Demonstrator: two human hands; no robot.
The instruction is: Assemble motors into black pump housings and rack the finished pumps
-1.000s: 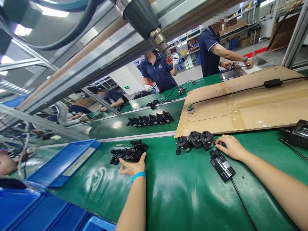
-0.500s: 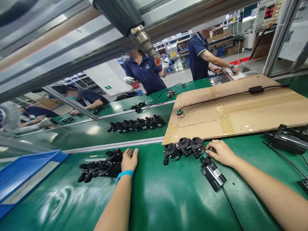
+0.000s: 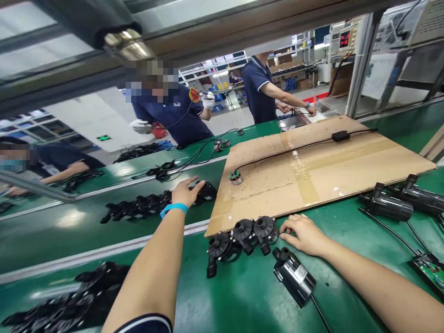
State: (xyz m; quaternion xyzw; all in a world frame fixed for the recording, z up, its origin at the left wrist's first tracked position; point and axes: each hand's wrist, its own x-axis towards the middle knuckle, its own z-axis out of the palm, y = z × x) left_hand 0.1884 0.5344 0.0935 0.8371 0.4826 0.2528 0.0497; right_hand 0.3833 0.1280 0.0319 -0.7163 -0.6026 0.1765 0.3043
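Note:
My left hand (image 3: pixel 185 192) reaches over a row of black pumps (image 3: pixel 138 206) on the recessed green strip. Its thumb and forefinger are apart beside the pump (image 3: pixel 206 192) at the row's right end; the other fingers are partly hidden. My right hand (image 3: pixel 303 234) rests on the green table, fingers loosely bent and apart. Its fingertips are at the rightmost of three round-headed black pump parts (image 3: pixel 265 229). Just below it lies a black cylindrical pump (image 3: pixel 294 277) with a label and cable. More black pumps (image 3: pixel 93 300) sit at lower left, partly behind my left forearm.
A taped cardboard sheet (image 3: pixel 263 185) carries a small motor part (image 3: pixel 236 177) on a cable. Other cabled pumps (image 3: pixel 390 203) and an exposed circuit board (image 3: pixel 430 273) lie at right. Metal framing (image 3: pixel 222 27) crosses overhead. Co-workers (image 3: pixel 173 111) stand or sit across the line.
My left hand has moved forward from the near group of pumps to the row on the strip beyond. My right hand stays by the pump parts. The view has swung right.

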